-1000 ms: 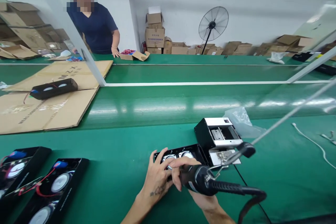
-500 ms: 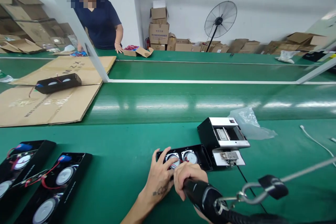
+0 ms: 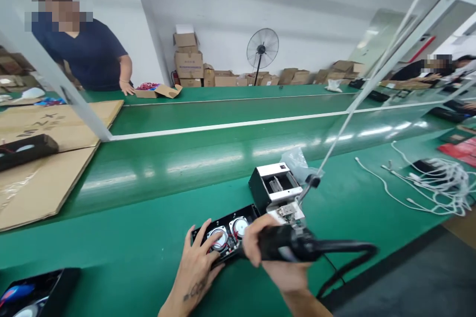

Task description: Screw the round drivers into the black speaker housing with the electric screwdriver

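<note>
A black speaker panel (image 3: 227, 228) with two round drivers lies flat on the green table (image 3: 148, 237) near its front edge. My left hand (image 3: 199, 260) rests on its left end, fingers spread over one driver. My right hand (image 3: 260, 252) grips a black electric screwdriver (image 3: 293, 248) that hangs from a cord (image 3: 357, 99); its tip is hidden behind my fingers, over the panel's right end. A black and white screw feeder box (image 3: 273, 187) stands just behind the panel.
A green conveyor belt (image 3: 223, 153) runs behind the table. Flat cardboard (image 3: 44, 178) with a black panel (image 3: 26, 148) lies at the left. White cables (image 3: 427, 178) are piled at the right. A person in dark blue (image 3: 85, 54) stands across the belt. Another panel (image 3: 33, 292) sits bottom left.
The view has swung right and up. The screwdriver has tilted from pointing away to lying nearly level over the panel. My left hand stays on the panel.
</note>
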A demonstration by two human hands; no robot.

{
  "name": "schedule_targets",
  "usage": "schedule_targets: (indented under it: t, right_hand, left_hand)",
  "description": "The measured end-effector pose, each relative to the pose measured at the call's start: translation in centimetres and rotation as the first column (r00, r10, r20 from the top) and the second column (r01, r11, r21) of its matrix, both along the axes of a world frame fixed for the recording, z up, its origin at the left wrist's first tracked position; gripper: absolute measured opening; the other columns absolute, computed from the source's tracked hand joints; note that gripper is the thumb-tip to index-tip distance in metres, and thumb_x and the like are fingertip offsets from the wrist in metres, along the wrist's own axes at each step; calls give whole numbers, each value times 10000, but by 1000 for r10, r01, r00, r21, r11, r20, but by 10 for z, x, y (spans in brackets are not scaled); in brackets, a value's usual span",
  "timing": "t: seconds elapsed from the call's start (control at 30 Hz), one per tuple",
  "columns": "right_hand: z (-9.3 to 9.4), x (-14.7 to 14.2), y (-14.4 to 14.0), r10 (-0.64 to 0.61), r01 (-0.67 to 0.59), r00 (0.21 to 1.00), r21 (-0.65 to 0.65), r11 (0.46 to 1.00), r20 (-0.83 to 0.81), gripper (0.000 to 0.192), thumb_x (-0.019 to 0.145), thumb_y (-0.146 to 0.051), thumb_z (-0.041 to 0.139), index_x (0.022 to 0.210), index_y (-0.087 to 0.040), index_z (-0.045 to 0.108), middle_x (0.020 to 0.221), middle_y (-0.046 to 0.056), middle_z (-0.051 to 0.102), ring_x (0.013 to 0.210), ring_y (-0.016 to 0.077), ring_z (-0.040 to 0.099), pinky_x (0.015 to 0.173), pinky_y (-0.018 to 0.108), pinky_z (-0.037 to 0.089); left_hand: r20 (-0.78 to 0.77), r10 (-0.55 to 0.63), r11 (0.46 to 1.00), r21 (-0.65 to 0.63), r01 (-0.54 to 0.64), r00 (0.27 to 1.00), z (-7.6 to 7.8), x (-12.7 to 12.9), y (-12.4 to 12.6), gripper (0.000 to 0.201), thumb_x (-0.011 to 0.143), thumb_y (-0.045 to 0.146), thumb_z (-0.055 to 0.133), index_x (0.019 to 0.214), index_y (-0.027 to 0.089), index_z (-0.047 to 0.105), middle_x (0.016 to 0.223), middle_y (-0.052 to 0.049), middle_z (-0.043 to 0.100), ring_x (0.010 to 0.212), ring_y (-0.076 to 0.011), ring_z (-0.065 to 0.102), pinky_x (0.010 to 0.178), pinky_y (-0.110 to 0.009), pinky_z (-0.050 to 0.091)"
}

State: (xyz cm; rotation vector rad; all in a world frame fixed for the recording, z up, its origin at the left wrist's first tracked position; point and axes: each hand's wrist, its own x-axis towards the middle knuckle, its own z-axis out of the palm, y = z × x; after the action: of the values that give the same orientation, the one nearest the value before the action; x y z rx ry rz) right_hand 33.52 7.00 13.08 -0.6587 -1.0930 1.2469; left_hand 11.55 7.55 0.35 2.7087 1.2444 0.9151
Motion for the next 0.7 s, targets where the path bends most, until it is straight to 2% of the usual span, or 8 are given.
schedule_targets:
  t: [0.07,0.13,0.2,0.27,0.33,0.43,0.57,0.7]
  right_hand:
    - [17,34,-1,-223,226,969,17,974,-103,761,736,-997,542,942,-293,740,555,5,577,501,220,470,518,352,380]
    - [26,67,3,-441,451,891,91,888,-111,701,782,-932,604,965,-273,757,589,14,581,506,208,458,537,360,357]
    - [26,92,11,-542,556,831,149,818,-122,664,788,-883,675,970,-252,771,610,21,581,521,202,460,554,365,346]
    - [18,107,18,-536,548,837,172,819,-110,636,787,-858,705,962,-251,775,615,24,581,529,203,471,557,362,343]
    - [6,114,23,-479,485,874,175,857,-77,619,803,-856,684,950,-260,767,616,26,578,526,202,482,545,356,347]
    - [-6,114,22,-385,389,921,130,912,-52,639,804,-879,649,934,-262,749,616,24,567,510,189,470,504,338,343]
    - [-4,99,10,-278,279,960,35,960,-36,643,839,-860,614,947,-240,746,580,29,548,447,175,418,433,316,283]
    - [2,74,-3,-206,210,970,13,978,-132,718,845,-927,478,966,-269,739,550,5,497,420,179,387,431,326,270]
  left_hand:
    - [21,-9,1000,24,8,1000,3,-9,-1,105,880,356,819,861,283,746,1289,-12,754,1447,-369,491,1268,-638,239]
    - [2,-26,997,67,26,1000,10,-14,-3,82,956,335,740,1013,278,756,1299,-52,741,1452,-365,497,1251,-653,299]
    - [-24,-47,994,102,49,999,20,-11,-4,172,1012,293,661,1169,266,728,1280,-71,739,1418,-350,535,1237,-647,341]
    - [12,-54,994,99,53,998,29,2,-4,188,1035,288,621,1202,263,704,1194,-57,757,1349,-326,592,1246,-621,348]
    - [84,-37,997,76,31,996,32,19,-2,160,1050,304,586,1162,264,693,1089,-30,769,1270,-301,637,1258,-582,339]
    - [81,-28,998,60,23,996,27,40,3,147,1039,332,590,1141,264,672,1000,-5,774,1129,-283,683,1209,-538,386]
    - [-27,-12,1000,3,12,1000,15,50,5,173,944,308,720,1100,263,658,903,1,769,943,-265,686,1038,-479,499]
    - [-60,41,999,-24,-43,997,7,52,1,173,930,251,724,1089,256,655,818,-6,745,930,-265,669,999,-452,496]
